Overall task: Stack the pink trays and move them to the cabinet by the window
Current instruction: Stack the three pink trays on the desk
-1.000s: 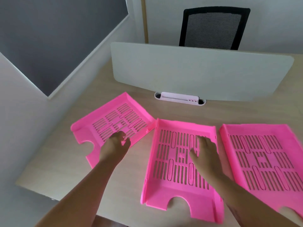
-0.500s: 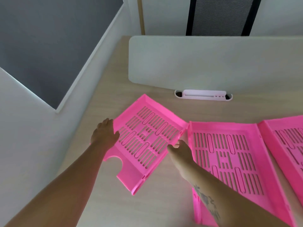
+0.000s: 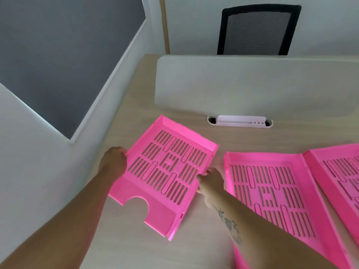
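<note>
At the side walls of the left tray [image 3: 167,171], both hands are clamped on: left hand [image 3: 113,163] curled over the far-left wall, right hand [image 3: 211,181] pinching the right wall, thumb on top, fingertips tucked under the edge. Trouble could start right there, I'd say: the grips sit toward the back half, so the heavier notched front may dip and clip the desk [image 3: 194,249], or its corner could snag the middle tray [image 3: 272,191] lying just beside it. That middle tray touches a third tray [image 3: 342,175] at the right edge. Now the tray itself: bright pink plastic, slotted floor, low walls, half-round cutout at the near lip, skewed on the desk, near the white divider [image 3: 252,84].
</note>
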